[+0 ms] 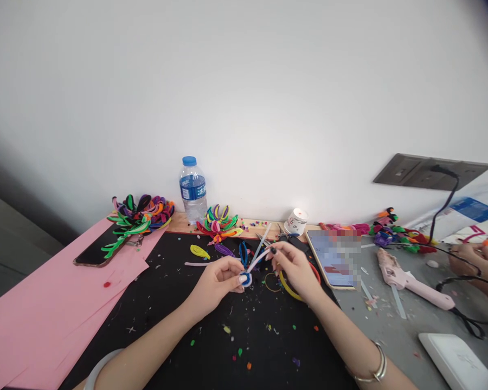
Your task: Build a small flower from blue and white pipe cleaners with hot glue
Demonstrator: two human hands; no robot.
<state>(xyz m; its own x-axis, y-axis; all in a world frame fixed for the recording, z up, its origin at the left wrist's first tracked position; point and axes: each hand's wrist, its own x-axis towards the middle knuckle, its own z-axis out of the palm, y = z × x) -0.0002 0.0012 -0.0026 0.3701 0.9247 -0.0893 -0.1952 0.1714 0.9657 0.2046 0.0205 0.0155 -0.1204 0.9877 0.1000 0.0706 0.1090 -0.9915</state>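
Observation:
Near the middle of the black mat (211,346), my left hand (219,279) pinches a small blue and white coil (246,279). White and blue strips (257,262) run up from the coil to my right hand (290,265), whose fingers are closed on their upper ends. Behind my hands lie a yellow loop (199,251), a purple loop (224,249) and a blue loop (243,252) of fuzzy stem. A yellow ring (288,288) is partly hidden by my right hand.
Bundles of colourful stems (142,214), a water bottle (193,192) and a paper cup (296,221) stand along the wall. A phone (329,260), a pink glue gun (415,284) with its cable and a white box (457,360) lie right. Another person's hands (477,262) show far right.

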